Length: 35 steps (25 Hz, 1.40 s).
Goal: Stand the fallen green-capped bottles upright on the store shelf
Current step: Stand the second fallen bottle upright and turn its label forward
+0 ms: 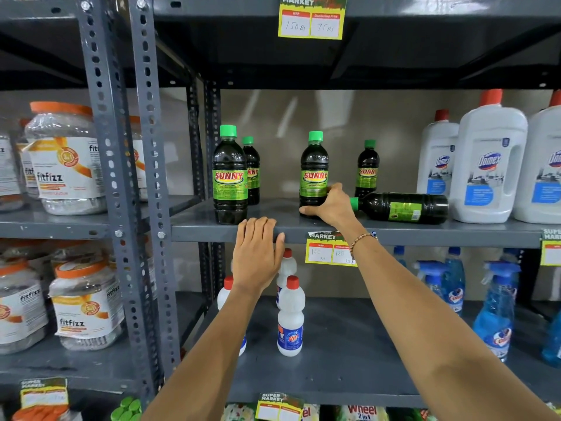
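Your right hand (329,205) grasps the base of an upright green-capped bottle (314,171), beside one fallen bottle (400,207), while your left hand (258,253) rests flat and released on the shelf edge (425,235).

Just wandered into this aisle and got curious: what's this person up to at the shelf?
A person is tidying dark bottles with green caps on a grey metal store shelf. The right hand grips the base of one upright green-capped bottle. The left hand rests flat on the shelf's front edge, holding nothing. Three more such bottles stand upright, but one fallen bottle still lies on its side beside the white jugs.
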Each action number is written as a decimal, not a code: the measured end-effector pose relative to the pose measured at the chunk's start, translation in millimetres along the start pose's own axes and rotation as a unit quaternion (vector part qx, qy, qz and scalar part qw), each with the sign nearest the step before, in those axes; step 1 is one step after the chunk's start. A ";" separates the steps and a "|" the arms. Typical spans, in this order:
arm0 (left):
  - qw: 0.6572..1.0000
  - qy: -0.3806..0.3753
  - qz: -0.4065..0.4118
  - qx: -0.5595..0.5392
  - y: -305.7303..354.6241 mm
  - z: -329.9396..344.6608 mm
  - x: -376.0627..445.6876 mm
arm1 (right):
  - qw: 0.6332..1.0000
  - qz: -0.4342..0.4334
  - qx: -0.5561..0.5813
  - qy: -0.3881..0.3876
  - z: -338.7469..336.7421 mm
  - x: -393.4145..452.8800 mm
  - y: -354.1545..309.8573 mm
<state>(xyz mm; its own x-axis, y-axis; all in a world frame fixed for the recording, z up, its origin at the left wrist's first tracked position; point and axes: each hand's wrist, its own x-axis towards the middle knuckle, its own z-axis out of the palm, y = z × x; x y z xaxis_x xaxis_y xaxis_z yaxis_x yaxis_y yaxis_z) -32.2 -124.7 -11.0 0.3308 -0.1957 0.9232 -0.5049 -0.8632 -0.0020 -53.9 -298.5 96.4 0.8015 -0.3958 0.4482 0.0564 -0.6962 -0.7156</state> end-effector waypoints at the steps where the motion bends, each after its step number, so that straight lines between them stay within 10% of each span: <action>1: 1.000 0.002 -0.004 -0.001 0.9 0.2 0.2 | 1.000 0.001 0.001 -0.001 0.7 0.2 -0.1; 9: 0.990 -0.073 -0.076 -0.095 26.2 -20.8 59.4 | 0.991 0.051 0.111 -0.051 -10.8 -1.1 13.6; 15: 0.854 -0.336 -0.222 -0.329 34.8 5.1 117.7 | 0.992 0.035 0.112 -0.035 -10.4 -1.4 13.0; 35: 0.879 -0.225 -0.207 -0.366 50.7 -37.0 87.5 | 0.989 0.007 0.146 -0.031 -36.0 -43.5 16.8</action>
<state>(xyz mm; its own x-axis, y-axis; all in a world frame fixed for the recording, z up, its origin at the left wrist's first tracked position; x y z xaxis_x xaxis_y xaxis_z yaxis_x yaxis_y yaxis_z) -58.3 -168.3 84.0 0.8052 -0.2413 0.5417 -0.5908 -0.4057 0.6974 -109.2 -314.5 84.1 0.8374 -0.3611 0.4103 0.2074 -0.4846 -0.8498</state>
